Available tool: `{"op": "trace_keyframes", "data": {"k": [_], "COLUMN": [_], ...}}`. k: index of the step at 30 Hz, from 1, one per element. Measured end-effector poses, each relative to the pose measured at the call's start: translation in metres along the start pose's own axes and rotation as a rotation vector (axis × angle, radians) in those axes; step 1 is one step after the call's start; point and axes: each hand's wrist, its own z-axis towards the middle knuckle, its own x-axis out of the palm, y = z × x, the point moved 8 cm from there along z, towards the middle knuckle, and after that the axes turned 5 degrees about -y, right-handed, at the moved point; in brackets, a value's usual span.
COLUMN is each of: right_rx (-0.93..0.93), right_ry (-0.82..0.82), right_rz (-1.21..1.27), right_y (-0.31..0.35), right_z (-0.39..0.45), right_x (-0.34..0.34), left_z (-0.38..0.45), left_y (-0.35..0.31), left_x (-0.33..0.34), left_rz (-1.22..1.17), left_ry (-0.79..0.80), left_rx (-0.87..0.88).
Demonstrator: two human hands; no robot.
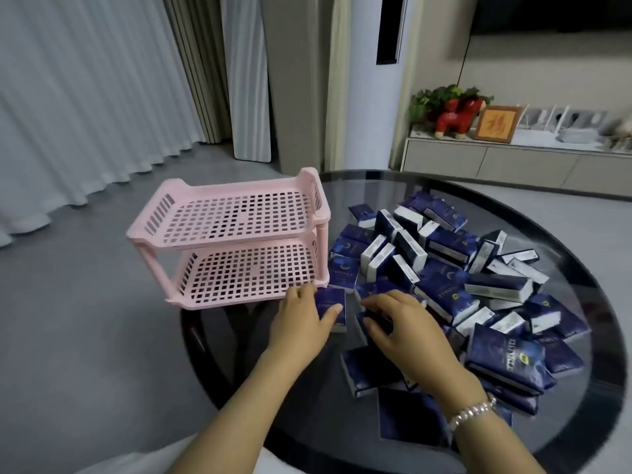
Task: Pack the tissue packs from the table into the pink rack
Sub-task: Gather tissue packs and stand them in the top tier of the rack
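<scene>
Round glass-topped table (581,422) with a dark rim, seen from above the person's forearms. At about 10 o'clock on the tabletop stands the pink rack (236,234), a two-tier plastic shelf with perforated trays; both tiers hold nothing, and its near corner overhangs the table edge. The heap of tissue packs (455,285) — dark blue wrappers with white ends — spreads from the table's centre toward 3 o'clock, some packs flat, some on edge, several overlapping. The left hand (301,319) lies at roughly 9 o'clock, just in front of the rack's lower tray; its thumb and fingers are clamped on a single tissue pack (331,304), thumb across the printed face, the fingertips just beside the tray's front rim. The right hand (403,326), bracelet (473,412) at the wrist, reaches in from 6 o'clock and curls its fingers over a second pack (376,319) at the near edge of the heap — thumb on one side, fingers on the other. Beyond the table, at 1 o'clock, a low cabinet (496,162) carries a red animal figurine (456,119) and a framed picture (497,124); pale curtains (85,97) hang at 10 o'clock.
</scene>
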Motion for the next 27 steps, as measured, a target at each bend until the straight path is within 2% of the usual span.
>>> {"op": "trace_keyframes", "data": {"k": [6,11,13,16,20,23,27], "right_rx": [0.097,0.171,0.206,0.268,0.284,0.288,0.258], "right_ry": [-0.069,-0.279,-0.213,-0.03,0.037,0.035,-0.123], "right_rz": [0.122,-0.069,-0.176,-0.307,-0.354,-0.241,0.202], "right_y": [-0.02,-0.03,-0.034,-0.038,-0.035,-0.031,-0.019], "right_z": [0.008,0.008,0.013,0.021,0.029,0.032,0.029], "right_x": [0.005,-0.015,-0.017,-0.013,-0.01,-0.009,-0.017], "left_z": [0.023,0.022,0.019,0.014,0.004,-0.003,-0.008], "left_y": [0.028,0.032,0.03,0.028,0.021,0.027,0.044], "left_x": [0.025,0.028,0.026,0.021,0.011,-0.005,-0.021], "left_rz": [-0.048,-0.13,-0.163,-0.265,-0.397,-0.553,-0.816], "left_ry": [0.015,0.024,0.001,-0.044,-0.087,-0.106,-0.076], "left_rx": [-0.204,-0.206,-0.203,-0.19,-0.111,-0.107,-0.211]}}
